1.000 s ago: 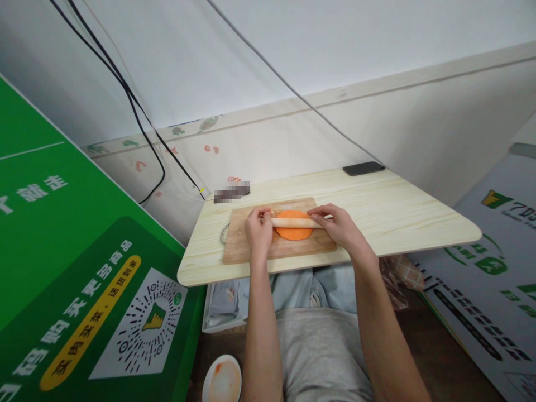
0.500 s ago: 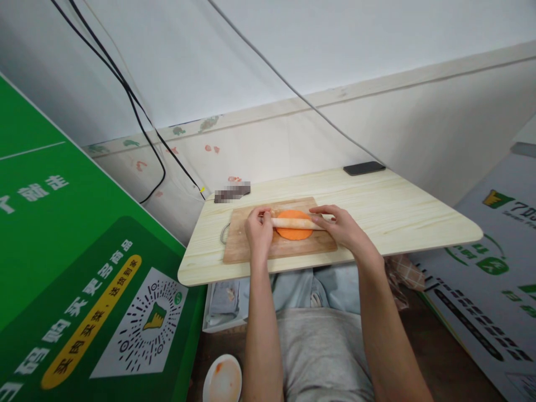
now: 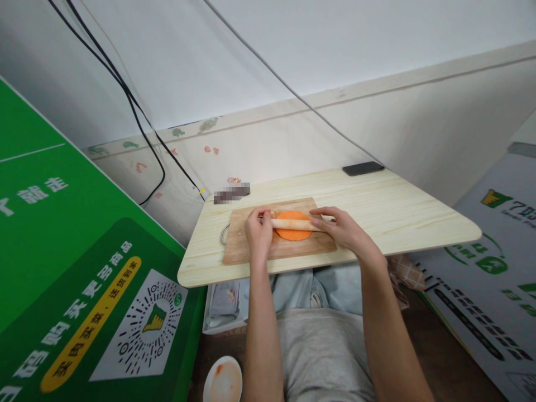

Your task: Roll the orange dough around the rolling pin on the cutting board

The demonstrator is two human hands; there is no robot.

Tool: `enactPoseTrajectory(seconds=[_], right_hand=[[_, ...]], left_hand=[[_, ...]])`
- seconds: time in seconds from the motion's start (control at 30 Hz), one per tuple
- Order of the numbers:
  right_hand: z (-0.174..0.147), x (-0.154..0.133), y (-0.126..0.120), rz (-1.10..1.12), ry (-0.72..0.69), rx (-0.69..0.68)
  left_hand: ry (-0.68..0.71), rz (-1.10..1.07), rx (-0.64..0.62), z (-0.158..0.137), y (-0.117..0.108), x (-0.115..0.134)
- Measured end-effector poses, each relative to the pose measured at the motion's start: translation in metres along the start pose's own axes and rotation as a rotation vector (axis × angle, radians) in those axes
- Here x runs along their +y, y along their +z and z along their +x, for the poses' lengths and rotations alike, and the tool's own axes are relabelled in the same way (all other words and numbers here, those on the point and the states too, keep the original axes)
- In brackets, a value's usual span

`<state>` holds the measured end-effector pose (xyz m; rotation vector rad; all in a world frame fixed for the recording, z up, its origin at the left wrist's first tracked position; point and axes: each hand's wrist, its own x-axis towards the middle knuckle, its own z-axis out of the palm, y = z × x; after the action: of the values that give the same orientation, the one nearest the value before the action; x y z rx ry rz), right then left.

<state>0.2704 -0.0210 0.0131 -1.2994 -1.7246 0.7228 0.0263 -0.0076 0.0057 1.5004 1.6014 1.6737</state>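
A flat round of orange dough (image 3: pixel 293 234) lies on a wooden cutting board (image 3: pixel 238 245). Across its middle rests a pale wooden rolling pin (image 3: pixel 292 224). My left hand (image 3: pixel 258 228) is closed on the pin's left end, with fingers and thumb pinched around it. On the right end, my right hand (image 3: pixel 337 226) grips the pin between thumb and fingers. Parts of both pin ends are hidden under my hands. The board's metal handle (image 3: pixel 224 235) sticks out at its left side.
The board sits on a light wood-grain table (image 3: pixel 393 218). A black phone (image 3: pixel 363 168) lies at the back edge, and a blurred-out dark object (image 3: pixel 231 193) at the back left. A stained white bowl (image 3: pixel 223 381) stands low on the left. Green panels (image 3: pixel 84 223) flank the left side.
The rolling pin sits very slightly nearer to me on the dough. Both hands keep their hold; otherwise only a small camera shift shows.
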Motion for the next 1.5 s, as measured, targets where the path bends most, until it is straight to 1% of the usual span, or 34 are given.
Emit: enactPoseTrajectory(seconds=[0.07,0.13,0.23,0.4,0.5,0.6,0.7,0.8,0.9,1.0,1.17,1.23,1.3,1.5], right_hand=[[-0.003,-0.002,-0.004,0.004,0.001,-0.042],[-0.003,-0.003,-0.003,-0.006,-0.009,-0.03],[0.002,-0.001,0.005,-0.059,-0.024,0.062],[0.014,0.004,0.023,-0.194,-0.015,0.263],[0.016,0.006,0.026,-0.223,-0.049,0.305],[0.014,0.006,0.022,-0.203,-0.098,0.269],[0.01,0.003,0.015,-0.105,-0.135,0.179],[0.005,-0.001,0.007,0.006,-0.127,0.07],[0.002,-0.004,0.001,0.045,-0.107,-0.023],[0.004,-0.003,0.002,0.034,-0.106,-0.003],[0.011,0.003,0.015,0.014,-0.103,0.196],[0.012,0.004,0.018,0.019,-0.098,0.238],[0.012,0.003,0.017,0.032,-0.094,0.211],[0.003,-0.008,-0.002,0.067,-0.074,-0.011]], left_hand=[[-0.008,-0.006,0.003,0.0,0.0,0.0],[-0.012,-0.012,0.002,0.0,0.0,0.001],[-0.006,-0.006,-0.004,-0.001,0.0,0.002],[0.001,0.005,-0.001,-0.002,0.0,0.004],[-0.009,0.013,-0.004,-0.002,0.0,0.005],[-0.013,0.026,-0.009,-0.001,0.0,0.006],[-0.012,0.017,-0.01,-0.001,0.0,0.004],[-0.002,-0.002,-0.006,-0.001,0.001,0.002],[-0.002,-0.001,-0.003,-0.001,0.0,0.002],[-0.002,0.013,-0.005,-0.001,0.0,0.003],[-0.004,0.018,-0.003,-0.001,0.0,0.003],[-0.006,0.014,-0.002,-0.001,0.0,0.002],[-0.007,0.013,-0.002,0.0,0.0,0.001],[-0.002,0.002,-0.006,0.001,0.0,0.0]])
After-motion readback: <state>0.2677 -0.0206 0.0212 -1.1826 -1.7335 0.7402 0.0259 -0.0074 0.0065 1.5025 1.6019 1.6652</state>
